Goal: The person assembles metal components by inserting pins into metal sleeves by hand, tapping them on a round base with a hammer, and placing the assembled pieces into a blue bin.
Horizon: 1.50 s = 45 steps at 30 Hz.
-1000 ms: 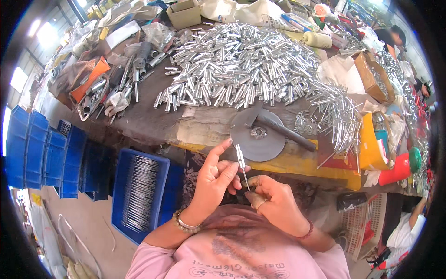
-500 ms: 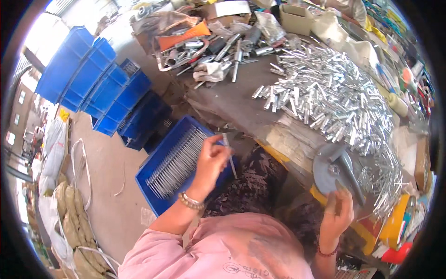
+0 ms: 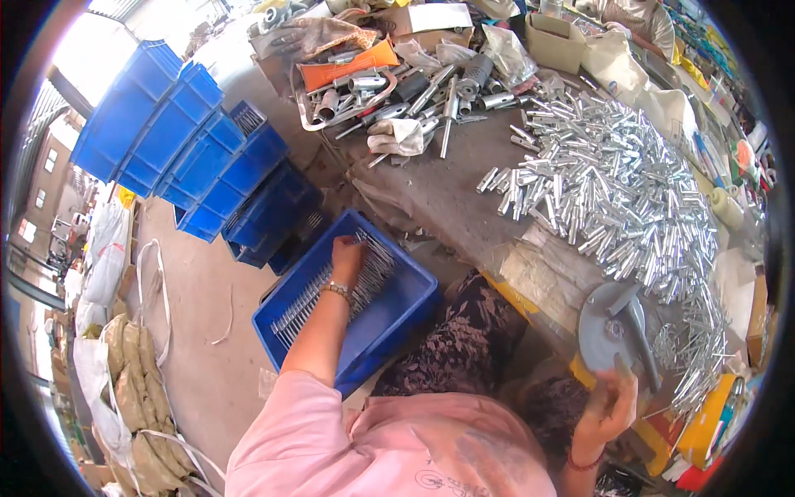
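My left hand (image 3: 348, 258) reaches into a blue plastic crate (image 3: 397, 302), over rows of thin metal rods (image 3: 308, 308) lying side by side. Its fingers are curled down at the far part of the rods, and what they hold is hidden. At the lower right, my right hand (image 3: 609, 406) is raised beside the bench edge, its fingers stretched upward with nothing visible in them. Just beyond its fingertips is a round grey disc (image 3: 595, 331) with a dark bar across it. A large pile of shiny metal tubes (image 3: 613, 190) covers the bench beyond.
Stacked blue crates (image 3: 190, 141) stand at the left. Tools, an orange piece (image 3: 348, 65) and a white glove (image 3: 396, 137) lie at the bench's far end, near a cardboard box (image 3: 555, 43). Brown sacks (image 3: 132, 381) lie at far left. Another person (image 3: 638, 21) is at far right.
My left hand, earlier holding a thin metal rod upright above the crate's near side, has moved left and away, down onto the rows of rods. My right hand has barely moved. The view has shifted slightly.
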Each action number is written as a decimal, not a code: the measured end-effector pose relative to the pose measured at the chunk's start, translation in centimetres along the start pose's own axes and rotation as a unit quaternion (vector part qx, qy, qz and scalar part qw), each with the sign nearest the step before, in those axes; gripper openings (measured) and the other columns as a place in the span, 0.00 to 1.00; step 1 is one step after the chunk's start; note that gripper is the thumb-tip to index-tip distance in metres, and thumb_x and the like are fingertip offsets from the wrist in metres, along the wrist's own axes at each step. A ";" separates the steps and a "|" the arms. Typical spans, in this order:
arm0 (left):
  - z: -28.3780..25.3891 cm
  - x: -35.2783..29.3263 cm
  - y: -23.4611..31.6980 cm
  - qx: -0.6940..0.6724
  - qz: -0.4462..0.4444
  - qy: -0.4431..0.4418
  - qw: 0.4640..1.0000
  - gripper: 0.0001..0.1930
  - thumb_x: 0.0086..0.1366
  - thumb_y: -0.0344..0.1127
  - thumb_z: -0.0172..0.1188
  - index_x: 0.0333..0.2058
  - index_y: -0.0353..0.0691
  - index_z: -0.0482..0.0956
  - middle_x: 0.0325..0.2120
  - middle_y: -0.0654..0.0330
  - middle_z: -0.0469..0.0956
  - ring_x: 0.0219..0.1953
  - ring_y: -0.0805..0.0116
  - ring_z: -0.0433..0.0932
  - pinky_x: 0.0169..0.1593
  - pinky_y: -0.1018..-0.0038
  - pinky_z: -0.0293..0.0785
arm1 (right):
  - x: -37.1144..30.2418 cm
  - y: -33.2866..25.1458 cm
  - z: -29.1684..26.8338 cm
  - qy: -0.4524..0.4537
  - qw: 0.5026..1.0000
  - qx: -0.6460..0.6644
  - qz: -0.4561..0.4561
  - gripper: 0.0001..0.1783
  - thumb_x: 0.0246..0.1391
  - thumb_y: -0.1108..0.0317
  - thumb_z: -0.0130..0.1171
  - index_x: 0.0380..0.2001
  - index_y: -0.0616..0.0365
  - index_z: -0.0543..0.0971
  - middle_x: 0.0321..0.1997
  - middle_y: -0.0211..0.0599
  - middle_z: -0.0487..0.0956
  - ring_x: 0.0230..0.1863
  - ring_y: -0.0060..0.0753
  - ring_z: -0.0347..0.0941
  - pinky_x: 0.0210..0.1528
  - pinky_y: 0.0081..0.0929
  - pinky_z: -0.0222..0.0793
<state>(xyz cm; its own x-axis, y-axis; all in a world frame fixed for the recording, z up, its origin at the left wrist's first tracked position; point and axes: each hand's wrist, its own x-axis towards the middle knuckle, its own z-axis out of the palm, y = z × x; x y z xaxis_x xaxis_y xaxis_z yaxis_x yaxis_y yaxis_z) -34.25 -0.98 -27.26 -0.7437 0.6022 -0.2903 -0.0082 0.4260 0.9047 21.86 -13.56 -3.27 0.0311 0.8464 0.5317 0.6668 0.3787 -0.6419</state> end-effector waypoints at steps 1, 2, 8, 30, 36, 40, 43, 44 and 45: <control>-0.2 1.1 -0.3 0.015 0.005 0.007 1.000 0.28 0.61 0.30 0.76 0.58 0.34 0.76 0.37 0.53 0.85 0.30 0.65 0.84 0.32 0.68 0.80 | 0.1 0.0 -0.1 -0.001 1.000 0.002 -0.001 0.19 0.69 0.77 0.61 0.61 0.67 0.84 0.41 0.35 0.83 0.37 0.28 0.73 0.39 0.27 0.68; -0.5 1.9 -0.6 0.029 0.010 0.015 0.999 0.28 0.60 0.31 0.76 0.57 0.34 0.76 0.38 0.53 0.85 0.32 0.64 0.85 0.33 0.67 0.81 | 0.3 0.0 -0.2 -0.006 1.000 0.001 -0.008 0.19 0.69 0.77 0.60 0.61 0.67 0.84 0.41 0.35 0.83 0.37 0.28 0.74 0.39 0.27 0.68; -0.3 3.0 -0.2 0.295 0.186 0.070 0.935 0.29 0.63 0.39 0.78 0.57 0.33 0.77 0.48 0.42 0.88 0.50 0.44 0.88 0.54 0.55 0.84 | 0.3 0.2 0.7 0.039 0.999 -0.006 -0.026 0.20 0.55 0.80 0.60 0.52 0.65 0.85 0.35 0.38 0.84 0.30 0.35 0.74 0.33 0.31 0.65; 14.6 -15.9 28.7 0.298 0.608 -0.259 0.688 0.33 0.60 0.49 0.82 0.60 0.39 0.86 0.58 0.50 0.77 0.62 0.46 0.76 0.67 0.56 0.72 | 0.2 -1.0 -3.1 0.033 0.999 0.035 -0.010 0.12 0.52 0.82 0.70 0.41 0.62 0.86 0.31 0.40 0.83 0.23 0.36 0.77 0.27 0.30 0.72; 13.4 -17.0 28.1 0.202 0.616 -0.248 0.720 0.25 0.57 0.30 0.78 0.54 0.38 0.82 0.50 0.51 0.79 0.57 0.48 0.78 0.62 0.58 0.74 | -2.1 0.4 -8.7 0.062 0.996 -0.059 0.003 0.15 0.51 0.79 0.73 0.44 0.60 0.87 0.35 0.42 0.86 0.32 0.43 0.83 0.35 0.37 0.79; 14.3 -19.6 26.8 0.158 0.551 -0.260 0.777 0.20 0.64 0.19 0.71 0.54 0.37 0.82 0.41 0.58 0.79 0.46 0.64 0.78 0.55 0.68 0.76 | -1.5 2.9 -13.7 0.099 0.964 -0.227 0.094 0.18 0.49 0.77 0.73 0.45 0.55 0.89 0.46 0.37 0.86 0.46 0.46 0.86 0.47 0.40 0.83; 14.3 -21.8 26.7 0.109 0.553 -0.279 0.778 0.20 0.66 0.16 0.68 0.56 0.36 0.84 0.40 0.61 0.78 0.42 0.67 0.76 0.52 0.70 0.76 | -1.3 3.7 -15.5 -0.001 0.963 -0.268 0.024 0.15 0.51 0.76 0.72 0.43 0.55 0.89 0.48 0.34 0.85 0.48 0.45 0.85 0.49 0.40 0.83; 13.9 -23.1 27.1 0.112 0.553 -0.279 0.777 0.20 0.66 0.16 0.68 0.56 0.36 0.84 0.40 0.61 0.78 0.42 0.67 0.76 0.52 0.70 0.76 | -1.0 3.9 -15.5 -0.001 0.964 -0.265 0.025 0.15 0.51 0.76 0.72 0.43 0.55 0.89 0.48 0.34 0.85 0.48 0.45 0.85 0.49 0.40 0.83; 13.6 -24.9 27.7 0.099 0.579 -0.317 0.745 0.21 0.66 0.16 0.67 0.57 0.36 0.84 0.40 0.61 0.78 0.42 0.68 0.76 0.51 0.71 0.76 | -0.8 4.1 -15.6 -0.039 0.963 -0.266 0.009 0.14 0.52 0.76 0.70 0.43 0.55 0.89 0.48 0.33 0.85 0.48 0.44 0.85 0.49 0.40 0.83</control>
<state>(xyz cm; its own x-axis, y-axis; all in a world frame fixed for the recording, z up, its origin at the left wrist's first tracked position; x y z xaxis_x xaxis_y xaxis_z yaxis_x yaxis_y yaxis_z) -6.93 4.99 0.76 0.2893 0.8146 0.5028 0.5390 -0.5726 0.6177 36.18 -18.56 2.33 0.0036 0.8842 0.4670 0.9545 0.1363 -0.2653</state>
